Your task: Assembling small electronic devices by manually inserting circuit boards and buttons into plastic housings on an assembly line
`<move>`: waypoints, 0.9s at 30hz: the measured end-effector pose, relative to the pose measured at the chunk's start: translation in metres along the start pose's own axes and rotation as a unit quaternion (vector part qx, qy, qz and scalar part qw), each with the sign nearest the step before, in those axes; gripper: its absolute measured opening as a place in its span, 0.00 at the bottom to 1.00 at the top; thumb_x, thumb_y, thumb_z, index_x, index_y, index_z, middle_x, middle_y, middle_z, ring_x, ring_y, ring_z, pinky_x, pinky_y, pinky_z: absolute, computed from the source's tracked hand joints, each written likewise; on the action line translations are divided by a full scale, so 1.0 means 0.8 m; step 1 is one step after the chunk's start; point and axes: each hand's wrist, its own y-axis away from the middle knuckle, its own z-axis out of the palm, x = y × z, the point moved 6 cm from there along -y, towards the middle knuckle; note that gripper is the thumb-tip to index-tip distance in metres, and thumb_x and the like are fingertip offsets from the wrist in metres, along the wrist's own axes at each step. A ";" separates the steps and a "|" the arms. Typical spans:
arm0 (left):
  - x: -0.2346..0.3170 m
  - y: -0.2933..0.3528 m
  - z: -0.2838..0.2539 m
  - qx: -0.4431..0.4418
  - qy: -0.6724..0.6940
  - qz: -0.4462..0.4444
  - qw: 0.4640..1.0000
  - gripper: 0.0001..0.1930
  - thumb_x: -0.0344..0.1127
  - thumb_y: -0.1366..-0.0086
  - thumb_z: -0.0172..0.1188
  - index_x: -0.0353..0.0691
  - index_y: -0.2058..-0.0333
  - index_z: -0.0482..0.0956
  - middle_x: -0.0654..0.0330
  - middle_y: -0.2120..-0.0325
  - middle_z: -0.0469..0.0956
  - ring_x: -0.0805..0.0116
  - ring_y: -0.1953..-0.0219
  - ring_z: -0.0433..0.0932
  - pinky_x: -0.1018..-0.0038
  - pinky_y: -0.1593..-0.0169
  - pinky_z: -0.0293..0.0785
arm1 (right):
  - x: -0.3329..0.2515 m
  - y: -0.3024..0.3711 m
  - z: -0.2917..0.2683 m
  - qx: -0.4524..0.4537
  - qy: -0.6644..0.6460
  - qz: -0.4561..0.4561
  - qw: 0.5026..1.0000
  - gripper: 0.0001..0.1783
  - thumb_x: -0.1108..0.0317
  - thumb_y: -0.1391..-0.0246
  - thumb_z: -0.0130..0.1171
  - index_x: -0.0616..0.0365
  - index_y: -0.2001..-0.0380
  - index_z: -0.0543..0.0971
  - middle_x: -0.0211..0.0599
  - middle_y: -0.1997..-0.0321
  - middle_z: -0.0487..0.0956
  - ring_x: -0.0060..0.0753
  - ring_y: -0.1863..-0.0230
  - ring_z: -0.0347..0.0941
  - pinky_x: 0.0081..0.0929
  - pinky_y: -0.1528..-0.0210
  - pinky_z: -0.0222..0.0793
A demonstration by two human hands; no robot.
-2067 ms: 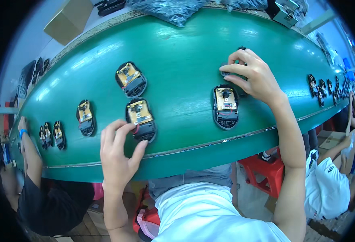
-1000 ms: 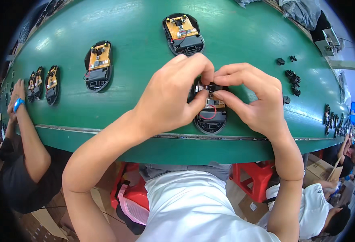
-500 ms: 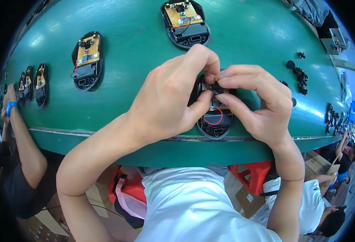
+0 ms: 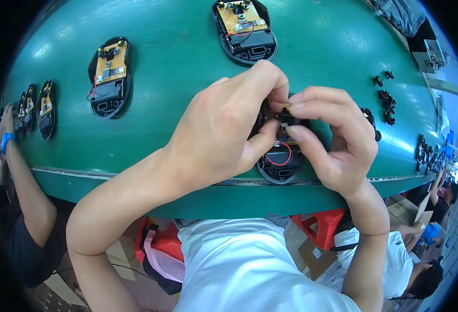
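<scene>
An opened computer mouse (image 4: 285, 173) lies at the table's near edge, with a tan circuit board, a looped red wire and a black battery compartment. My left hand (image 4: 218, 122) is bent over its left side, thumb and index finger closed on the board area. From the right, my right hand (image 4: 340, 138) pinches at the same area with thumb and fingers. Between the fingertips a dark part shows, too small and covered to name. The fingers hide most of the board. To the right, a dark rounded piece (image 4: 368, 118) lies partly behind my right hand.
On the green table (image 4: 166, 67) lie more opened mice: one at the far middle (image 4: 245, 39), one at left (image 4: 109, 78), several farther left (image 4: 46, 110). Small black wheels (image 4: 387, 104) are scattered right. A co-worker's arm (image 4: 26, 182) rests at the left edge; people sit at right.
My view has shifted slightly. Both hands stay closed at the mouse, with only small finger movements. The co-worker's hand at left shows little change.
</scene>
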 end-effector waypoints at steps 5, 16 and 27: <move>0.000 0.001 0.000 -0.008 -0.004 -0.009 1.000 0.19 0.20 0.50 0.67 0.37 0.59 0.73 0.65 0.70 0.76 0.76 0.80 0.63 0.77 0.76 0.62 | -0.001 -0.003 -0.003 -0.021 0.060 0.000 0.998 0.15 0.81 0.59 0.72 0.61 0.64 0.85 0.39 0.62 0.86 0.40 0.62 0.82 0.31 0.56 0.76; 0.002 0.001 0.002 -0.017 -0.018 -0.009 1.000 0.20 0.19 0.50 0.66 0.37 0.58 0.71 0.66 0.70 0.75 0.78 0.81 0.62 0.77 0.76 0.61 | -0.007 -0.011 -0.008 -0.076 0.099 -0.010 0.992 0.12 0.81 0.61 0.74 0.62 0.70 0.84 0.39 0.63 0.86 0.37 0.64 0.81 0.29 0.61 0.77; 0.002 0.003 0.004 -0.004 -0.032 0.010 0.999 0.21 0.19 0.51 0.65 0.37 0.57 0.70 0.66 0.70 0.75 0.78 0.81 0.60 0.77 0.76 0.61 | -0.012 -0.033 -0.004 -0.183 0.135 -0.003 0.974 0.12 0.82 0.61 0.73 0.64 0.70 0.83 0.40 0.65 0.84 0.35 0.67 0.79 0.26 0.64 0.75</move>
